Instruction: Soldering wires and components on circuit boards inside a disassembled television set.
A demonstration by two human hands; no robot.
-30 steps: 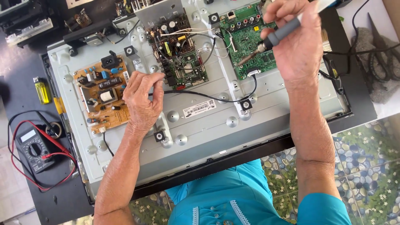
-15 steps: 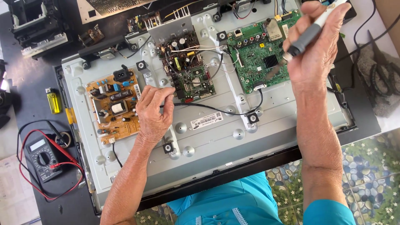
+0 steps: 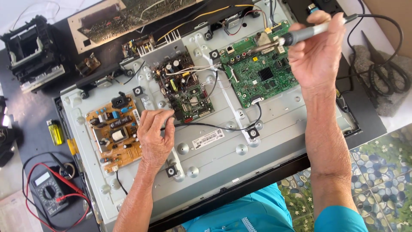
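An opened flat television lies face down, its grey metal back plate (image 3: pixel 274 129) bare. Three circuit boards sit on it: a tan power board (image 3: pixel 113 133) at left, a dark board (image 3: pixel 184 92) in the middle, a green main board (image 3: pixel 257 73) at right. My left hand (image 3: pixel 155 137) rests on the plate between the tan and dark boards, fingers curled at a black wire (image 3: pixel 214 126). My right hand (image 3: pixel 315 53) grips a soldering iron (image 3: pixel 300 35) by its grey handle, the tip pointing left over the green board's top edge.
A multimeter (image 3: pixel 48 193) with red leads lies at lower left, a yellow lighter (image 3: pixel 55 132) beside the television's edge. A black plastic frame (image 3: pixel 32 53) and a loose long board (image 3: pixel 128 19) lie at the back. Scissors (image 3: pixel 386 73) rest on a cloth at right.
The view has shifted so the television sits lower in frame. My right hand has swung the soldering iron from upright to pointing left over the green board. My left hand stays put.
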